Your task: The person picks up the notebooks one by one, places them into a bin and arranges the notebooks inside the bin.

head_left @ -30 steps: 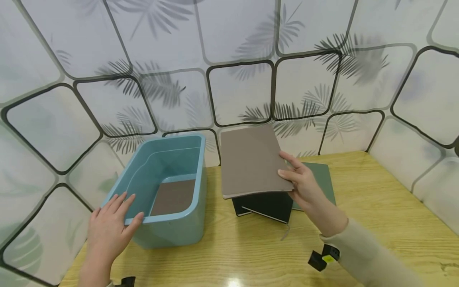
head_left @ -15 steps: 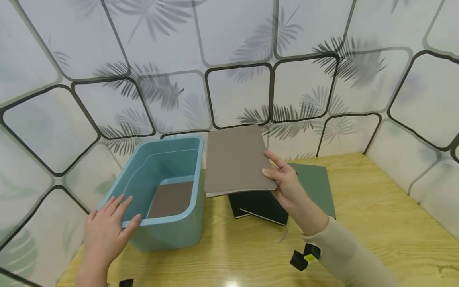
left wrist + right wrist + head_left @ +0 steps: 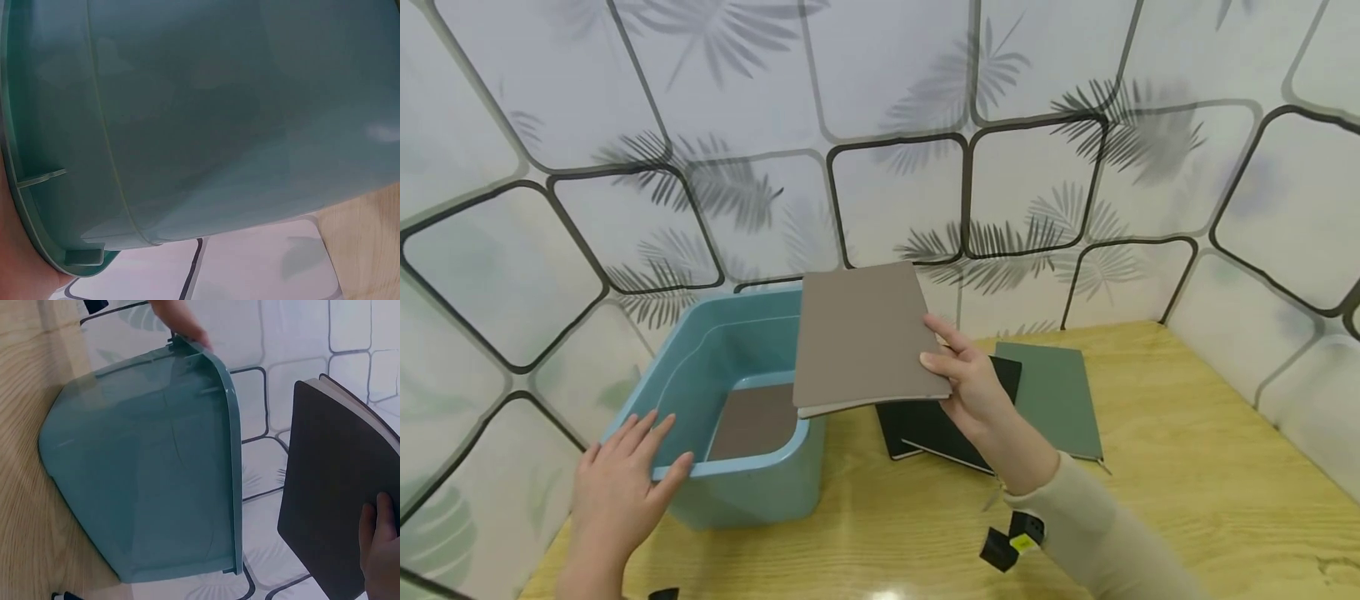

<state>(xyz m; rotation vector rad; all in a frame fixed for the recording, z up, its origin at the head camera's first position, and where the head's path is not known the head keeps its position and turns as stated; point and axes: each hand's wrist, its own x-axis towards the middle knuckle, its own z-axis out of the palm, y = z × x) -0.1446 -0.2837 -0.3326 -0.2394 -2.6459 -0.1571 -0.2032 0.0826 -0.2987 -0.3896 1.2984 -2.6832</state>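
Note:
My right hand (image 3: 973, 387) pinches a brown notebook (image 3: 867, 337) by its right edge, thumb on the cover. In the head view the notebook overlaps the right rim of a blue plastic tub (image 3: 752, 487); the right wrist view shows the notebook (image 3: 331, 487) raised above the level of the tub's rim (image 3: 234, 469). Another brown cover (image 3: 754, 421) lies flat on the tub's bottom. With fingers spread, my left hand (image 3: 621, 492) rests on the tub's near left rim. The left wrist view is mostly filled by the tub's outer wall (image 3: 206, 125).
Right of the tub, overlapping black notebooks (image 3: 943, 437) lie on the wood-grain table (image 3: 1187, 467), partly hidden by the held notebook and right hand. A green notebook (image 3: 1052, 396) lies beside them. Behind stands a patterned wall (image 3: 895, 200) with dark outlines and leaf prints.
My right hand has carried the brown notebook leftward, from above the black notebooks to the tub's right rim. More of the green notebook shows. My left hand stays on the rim.

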